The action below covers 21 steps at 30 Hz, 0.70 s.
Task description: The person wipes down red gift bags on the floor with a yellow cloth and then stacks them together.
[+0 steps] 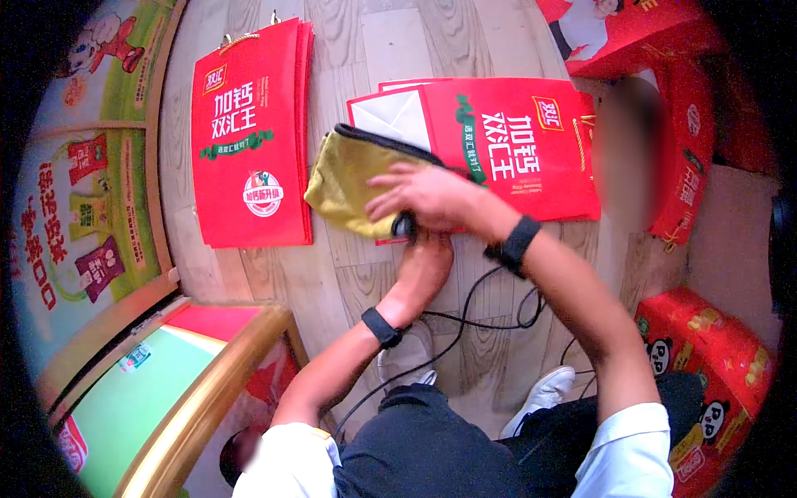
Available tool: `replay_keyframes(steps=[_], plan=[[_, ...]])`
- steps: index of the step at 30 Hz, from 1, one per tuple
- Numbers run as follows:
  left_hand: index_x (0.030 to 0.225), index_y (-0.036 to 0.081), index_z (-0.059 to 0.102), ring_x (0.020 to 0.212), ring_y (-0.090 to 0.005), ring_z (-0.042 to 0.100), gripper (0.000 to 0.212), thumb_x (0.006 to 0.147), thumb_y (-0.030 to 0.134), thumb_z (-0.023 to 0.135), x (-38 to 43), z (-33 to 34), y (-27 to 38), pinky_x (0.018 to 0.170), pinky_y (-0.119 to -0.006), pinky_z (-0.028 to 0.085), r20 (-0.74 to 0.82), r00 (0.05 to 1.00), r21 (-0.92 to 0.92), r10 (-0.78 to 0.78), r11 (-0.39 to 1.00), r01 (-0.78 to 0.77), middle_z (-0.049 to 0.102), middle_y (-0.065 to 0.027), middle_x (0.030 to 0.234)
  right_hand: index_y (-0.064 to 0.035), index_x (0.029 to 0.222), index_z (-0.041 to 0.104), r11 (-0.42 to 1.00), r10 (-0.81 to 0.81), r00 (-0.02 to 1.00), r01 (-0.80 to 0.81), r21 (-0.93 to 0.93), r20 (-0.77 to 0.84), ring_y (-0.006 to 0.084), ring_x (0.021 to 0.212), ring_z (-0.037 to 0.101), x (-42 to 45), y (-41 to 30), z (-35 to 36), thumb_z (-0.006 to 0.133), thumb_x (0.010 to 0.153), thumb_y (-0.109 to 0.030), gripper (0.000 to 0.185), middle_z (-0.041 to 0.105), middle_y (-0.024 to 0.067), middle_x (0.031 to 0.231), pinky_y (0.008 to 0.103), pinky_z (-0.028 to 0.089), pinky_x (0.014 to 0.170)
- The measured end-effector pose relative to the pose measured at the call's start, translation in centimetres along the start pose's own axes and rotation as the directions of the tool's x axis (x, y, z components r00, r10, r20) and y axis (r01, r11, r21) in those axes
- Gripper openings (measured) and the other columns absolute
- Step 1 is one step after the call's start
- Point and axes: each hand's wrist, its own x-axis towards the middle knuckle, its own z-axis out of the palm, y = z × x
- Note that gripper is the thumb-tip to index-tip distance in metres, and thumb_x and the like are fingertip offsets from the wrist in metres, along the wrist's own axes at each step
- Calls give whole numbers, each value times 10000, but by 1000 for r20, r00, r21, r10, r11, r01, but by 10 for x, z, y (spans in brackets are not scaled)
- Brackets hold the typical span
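Observation:
A yellow cloth (352, 180) with dark edging lies partly folded over the near corner of a stack of flat red paper gift bags (517, 149). Spread fingers of my right hand (423, 193) rest across the cloth's right part; its thumb is hidden, and the hand is blurred. My left hand (426, 264) reaches up from below to the cloth's near end, beside a bunched dark edge. Its fingers are hidden under my right hand, so its grip does not show. Left of the cloth lies a second stack of flat red bags (252, 143) with cord handles.
Wood-grain flooring (311, 280) lies under the bags. A black cable (464, 317) loops near my shoes. A red carton with panda pictures (703, 373) stands at lower right, more red packaging (688, 155) above it. Printed panels (93, 205) and a gold-edged counter (193, 398) border the left.

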Motion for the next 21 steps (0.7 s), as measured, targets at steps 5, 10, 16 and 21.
replay_keyframes(steps=[5, 10, 16, 21], plan=[[1193, -178, 400, 1177, -447, 391, 516, 724, 31, 451, 25, -29, 23, 1000, -437, 351, -151, 983, 207, 100, 976, -68, 350, -318, 1304, -220, 1228, 527, 890, 376, 704, -456, 22, -602, 267, 1307, 303, -14, 65, -26, 457, 574, 110, 735, 436, -10, 1349, 473, 182, 1087], [1187, -171, 404, 1136, -443, 430, 496, 733, 23, 457, 14, -23, 12, 975, -429, 379, -129, 991, 121, 38, 992, -23, 403, -331, 1231, -220, 1206, 548, 967, 255, 918, -248, 63, -303, 256, 1306, 307, 0, 30, 14, 470, 545, 104, 740, 480, -26, 1308, 479, 181, 1087], [1207, -163, 379, 1204, -418, 355, 550, 713, 41, 510, 17, -44, 15, 993, -403, 363, -81, 996, 57, 38, 998, -33, 371, -304, 1273, -207, 1202, 550, 922, 385, 862, -342, 180, -331, 227, 1319, 288, -53, 56, -15, 461, 622, 110, 667, 475, -15, 1316, 432, 129, 1107], [1238, -168, 336, 1244, -400, 311, 608, 728, 92, 539, -4, -60, 44, 1058, -386, 270, 91, 989, -86, -120, 988, 128, 326, -291, 1324, -252, 1262, 489, 862, 441, 727, -507, 22, -526, 278, 1312, 287, -44, 52, -15, 545, 612, 52, 719, 404, -27, 1373, 483, 180, 1085]])
